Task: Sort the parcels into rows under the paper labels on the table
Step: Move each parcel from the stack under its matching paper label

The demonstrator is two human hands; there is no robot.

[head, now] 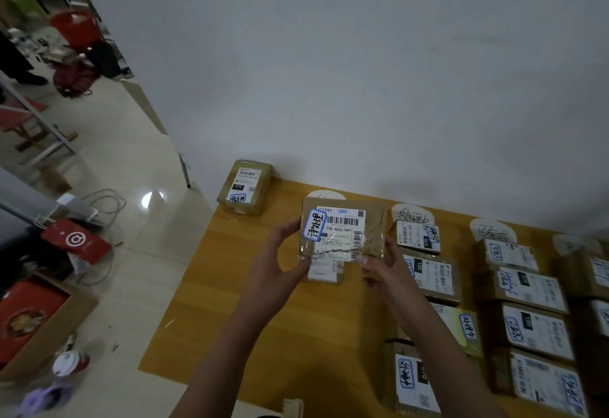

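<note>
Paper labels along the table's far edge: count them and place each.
4 paper labels. One peeks out behind the held parcel; the second, third and fourth head parcel rows rightward. More may lie beyond the right edge.

Leftmost paper label [324, 194] (mostly hidden)

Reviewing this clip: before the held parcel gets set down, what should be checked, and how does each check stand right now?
1. Grip: left hand and right hand both grip the held parcel near its lower corners: ok.
2. Its handwritten sticker faces the camera, uncovered: ok.
3. Match with the paper label behind it: label mostly hidden: cannot tell.
4. Room in that row: bare table lies nearer than the lying parcel below: ok.
</note>
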